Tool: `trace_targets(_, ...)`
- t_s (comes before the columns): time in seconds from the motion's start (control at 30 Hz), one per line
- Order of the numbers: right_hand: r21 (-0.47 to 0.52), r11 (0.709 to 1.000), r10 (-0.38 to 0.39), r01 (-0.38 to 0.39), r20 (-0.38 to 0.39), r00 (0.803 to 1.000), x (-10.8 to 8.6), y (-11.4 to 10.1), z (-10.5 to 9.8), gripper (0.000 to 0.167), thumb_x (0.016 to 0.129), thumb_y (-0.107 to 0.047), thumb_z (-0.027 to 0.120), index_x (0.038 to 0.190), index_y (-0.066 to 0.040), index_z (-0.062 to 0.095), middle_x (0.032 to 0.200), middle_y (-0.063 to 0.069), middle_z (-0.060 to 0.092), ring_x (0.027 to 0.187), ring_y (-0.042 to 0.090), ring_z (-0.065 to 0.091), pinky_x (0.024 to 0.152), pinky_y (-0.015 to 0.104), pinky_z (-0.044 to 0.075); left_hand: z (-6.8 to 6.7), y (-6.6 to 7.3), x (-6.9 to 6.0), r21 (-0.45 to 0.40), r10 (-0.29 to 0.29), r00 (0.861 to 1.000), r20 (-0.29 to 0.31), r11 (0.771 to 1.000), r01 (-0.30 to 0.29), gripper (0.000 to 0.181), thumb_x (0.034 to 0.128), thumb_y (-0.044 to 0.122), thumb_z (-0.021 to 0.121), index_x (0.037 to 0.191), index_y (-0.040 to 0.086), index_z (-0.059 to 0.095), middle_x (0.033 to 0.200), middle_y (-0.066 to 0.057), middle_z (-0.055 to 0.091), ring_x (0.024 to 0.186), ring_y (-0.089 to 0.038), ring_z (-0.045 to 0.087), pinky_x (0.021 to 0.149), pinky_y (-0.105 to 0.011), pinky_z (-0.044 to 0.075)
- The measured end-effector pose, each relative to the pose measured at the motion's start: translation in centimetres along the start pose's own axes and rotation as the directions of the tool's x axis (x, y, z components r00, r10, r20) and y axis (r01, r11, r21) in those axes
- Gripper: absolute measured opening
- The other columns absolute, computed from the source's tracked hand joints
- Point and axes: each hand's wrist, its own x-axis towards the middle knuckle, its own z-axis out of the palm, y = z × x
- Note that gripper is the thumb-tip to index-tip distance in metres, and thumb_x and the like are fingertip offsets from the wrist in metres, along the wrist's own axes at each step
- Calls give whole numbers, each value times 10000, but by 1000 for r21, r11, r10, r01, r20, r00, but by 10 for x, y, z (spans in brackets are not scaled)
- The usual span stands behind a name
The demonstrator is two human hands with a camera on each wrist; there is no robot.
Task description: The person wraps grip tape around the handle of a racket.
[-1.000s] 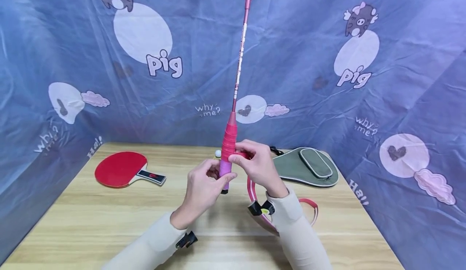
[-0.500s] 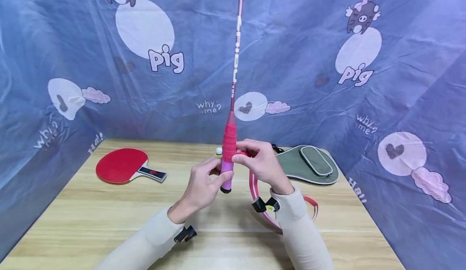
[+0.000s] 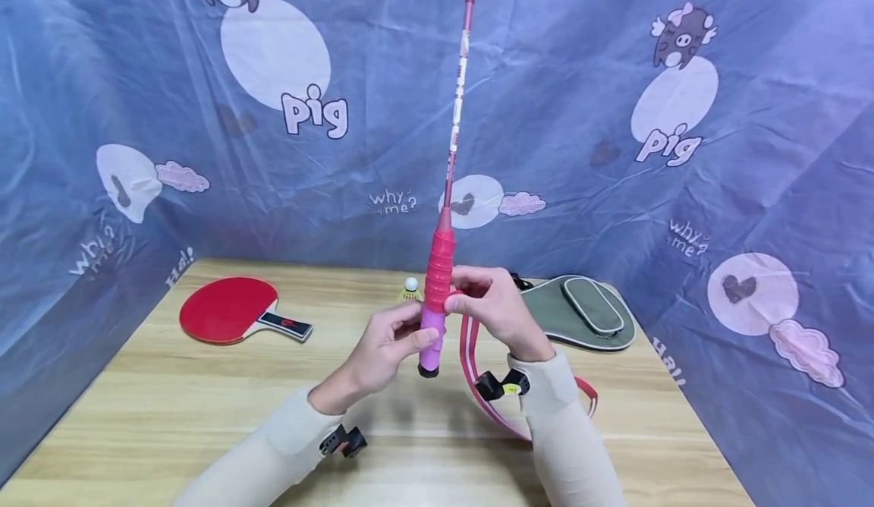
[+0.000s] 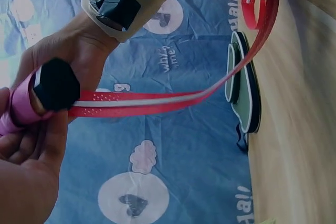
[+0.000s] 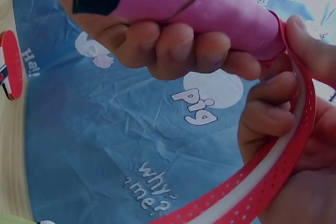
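Note:
A pink badminton racket (image 3: 457, 112) stands nearly upright in front of me, its head partly cut off by the top of the head view. My left hand (image 3: 382, 344) grips the bare purple lower part of its handle, fingers wrapped behind it as the right wrist view shows. Red perforated grip tape (image 5: 231, 195) covers the upper handle in overlapping turns. Where the tape leaves the handle, my right hand (image 3: 497, 311) pinches it between thumb and fingers. The loose length, with a white strip along its inner side, curves down onto the table.
A red table tennis bat (image 3: 228, 310) lies at the left of the wooden table (image 3: 171, 416). Behind the handle stands a shuttlecock (image 3: 411, 287). A green bat case (image 3: 573, 317) lies at the right, near the blue curtain (image 3: 382, 51).
The racket has turned about its length, so its head now shows nearly edge-on. Its handle has shifted slightly right and down, leaving more of the shuttlecock visible.

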Motion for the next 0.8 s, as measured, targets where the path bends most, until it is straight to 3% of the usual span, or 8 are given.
trace_targets(0.13,19,1000,11,-12,52,999,-1,2,-2,519,868,-334,797,1113,112,693,955,-105,747,818,56,654,724,212,556,0,-3,-1,-51,-11,998,61,999,14,252,999,46,575,1203,-95,618,1025,-298,657,940,-67,648,854,-265,582)
trace_targets(0.23,20,1000,12,-13,61,998,0,4,-3,494,867,-288,803,1109,125,682,949,-113,745,809,48,658,723,208,560,0,-5,-2,-42,-13,997,76,999,16,245,1001,33,562,1206,-90,614,1036,-307,654,958,-71,648,871,-267,580)
trace_targets(0.47,44,999,-21,17,79,997,0,2,-6,609,813,-374,826,1071,156,671,900,-97,732,773,45,659,697,205,568,0,-5,-2,-72,2,994,112,997,6,282,1014,44,543,1241,-116,586,1030,-337,627,944,-67,639,852,-265,579)
trace_targets(0.67,81,997,-25,14,143,989,-6,4,-10,549,810,-378,827,1061,96,711,883,-89,742,777,48,652,694,217,567,-2,-7,-4,-189,0,973,232,981,45,309,1036,73,498,1218,-173,546,1032,-384,567,954,-49,648,859,-272,585)
trace_targets(0.8,48,997,-68,63,115,991,-9,4,-10,484,833,-299,824,1049,116,701,913,-87,726,786,49,640,684,203,550,0,-6,-4,-130,-28,972,232,990,59,340,1043,139,509,1232,-138,565,1106,-360,587,1001,-59,633,905,-271,563)
